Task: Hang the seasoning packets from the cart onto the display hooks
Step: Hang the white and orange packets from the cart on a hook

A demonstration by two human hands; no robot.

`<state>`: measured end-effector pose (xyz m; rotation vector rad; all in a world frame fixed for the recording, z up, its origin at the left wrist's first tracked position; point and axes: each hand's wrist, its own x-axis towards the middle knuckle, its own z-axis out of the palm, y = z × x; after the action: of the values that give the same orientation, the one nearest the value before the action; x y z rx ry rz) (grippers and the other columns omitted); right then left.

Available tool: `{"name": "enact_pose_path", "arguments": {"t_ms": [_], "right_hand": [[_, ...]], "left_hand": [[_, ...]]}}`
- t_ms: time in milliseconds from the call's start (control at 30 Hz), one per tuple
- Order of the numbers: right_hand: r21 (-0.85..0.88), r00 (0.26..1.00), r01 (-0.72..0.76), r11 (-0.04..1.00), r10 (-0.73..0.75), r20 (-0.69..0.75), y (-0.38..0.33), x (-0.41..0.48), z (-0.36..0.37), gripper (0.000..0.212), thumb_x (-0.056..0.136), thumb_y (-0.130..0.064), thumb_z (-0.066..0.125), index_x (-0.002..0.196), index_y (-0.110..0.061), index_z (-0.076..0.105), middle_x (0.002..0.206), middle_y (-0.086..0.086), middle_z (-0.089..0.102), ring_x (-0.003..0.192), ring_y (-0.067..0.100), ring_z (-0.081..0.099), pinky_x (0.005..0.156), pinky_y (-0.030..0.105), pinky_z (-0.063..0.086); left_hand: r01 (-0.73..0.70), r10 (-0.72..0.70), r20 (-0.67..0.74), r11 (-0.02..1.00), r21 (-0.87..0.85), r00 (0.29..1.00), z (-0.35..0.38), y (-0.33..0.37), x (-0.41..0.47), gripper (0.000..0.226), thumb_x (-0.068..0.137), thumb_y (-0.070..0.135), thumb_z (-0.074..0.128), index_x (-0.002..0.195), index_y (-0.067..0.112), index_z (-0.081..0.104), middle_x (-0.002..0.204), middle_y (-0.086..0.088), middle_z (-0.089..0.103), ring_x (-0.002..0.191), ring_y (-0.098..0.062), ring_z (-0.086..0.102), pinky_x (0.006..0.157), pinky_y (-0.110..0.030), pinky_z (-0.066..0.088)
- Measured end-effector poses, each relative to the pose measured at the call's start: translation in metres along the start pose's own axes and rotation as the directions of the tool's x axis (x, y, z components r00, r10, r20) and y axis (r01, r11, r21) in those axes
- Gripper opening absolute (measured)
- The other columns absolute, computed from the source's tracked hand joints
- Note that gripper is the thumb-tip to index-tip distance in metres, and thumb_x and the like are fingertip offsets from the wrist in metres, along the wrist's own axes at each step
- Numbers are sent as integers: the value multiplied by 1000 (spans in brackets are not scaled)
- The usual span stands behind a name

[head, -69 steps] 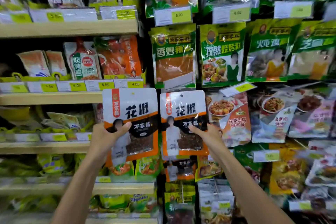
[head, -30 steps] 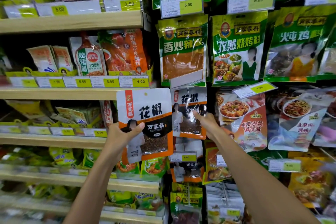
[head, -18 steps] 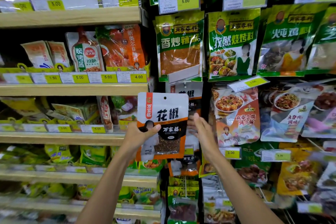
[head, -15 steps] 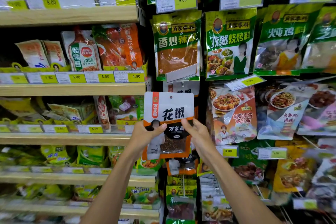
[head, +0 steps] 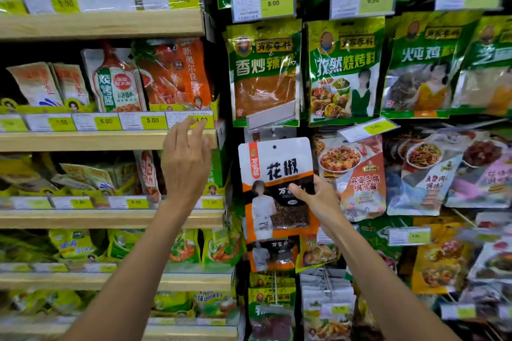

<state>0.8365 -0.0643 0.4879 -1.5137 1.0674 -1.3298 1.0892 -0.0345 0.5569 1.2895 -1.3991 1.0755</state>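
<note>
Right hand (head: 318, 199) has the packet (head: 274, 169) pinched at its right edge, thumb across the front, fingers curled behind. It's the white, orange and black one, held upright against the hook column, just under a green packet (head: 264, 72). The hang hole at the top shows, but can't tell if it's on a hook. Left hand (head: 186, 163) is up and empty, fingers loosely spread, in front of the wooden shelf (head: 83, 141) by the price tags (head: 152, 120).

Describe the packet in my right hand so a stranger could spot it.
Right of the wooden shelves, find the green packet of orange powder. Below it is the white-topped packet: black characters, orange border, unlike the green packs above.
</note>
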Motion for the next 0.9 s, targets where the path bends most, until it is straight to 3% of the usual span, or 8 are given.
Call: {"name": "enact_pose_path", "arguments": {"t_ms": [167,500,633,767,900], "right_hand": [[-8,1000,17,1000,-17,-10,-10,20,7,9,86,-25,70,91,-29,64,93,-15,68,91,-2,61,76,19,49],[41,994,-59,997,62,-94,-6,36,10,11,85,-18,71,95,-18,67,90,-8,71,89,7,65,72,25,51],[12,994,-59,998,60,-94,1,34,8,12,85,-18,72,95,-21,66,93,-8,69,93,10,64,77,28,49],[-28,990,-77,997,73,-121,-2,37,11,23,85,-19,72,106,-12,66,105,3,70,103,22,63,93,44,51],[-35,986,-95,995,89,-142,-3,43,17,18,85,-18,71,101,-13,65,104,5,69,102,24,63,95,47,49]], "left_hand": [[-155,150,96,987,49,984,26,-20,-7,29,99,14,41,116,-2,59,115,-23,60,108,-38,54,98,-47,39],[-131,131,53,991,2,990,35,-24,-9,24,97,14,44,113,1,57,112,-21,58,107,-31,44,94,-44,37],[-133,133,49,991,0,990,35,-24,-10,25,98,15,40,112,2,57,110,-19,58,107,-30,45,95,-42,36],[-124,124,56,992,0,991,34,-22,-10,26,98,15,40,112,2,58,110,-20,58,107,-30,45,95,-43,36],[-115,115,73,993,0,991,33,-22,-10,26,98,15,41,112,1,58,111,-20,58,107,-31,47,96,-43,36]]}}
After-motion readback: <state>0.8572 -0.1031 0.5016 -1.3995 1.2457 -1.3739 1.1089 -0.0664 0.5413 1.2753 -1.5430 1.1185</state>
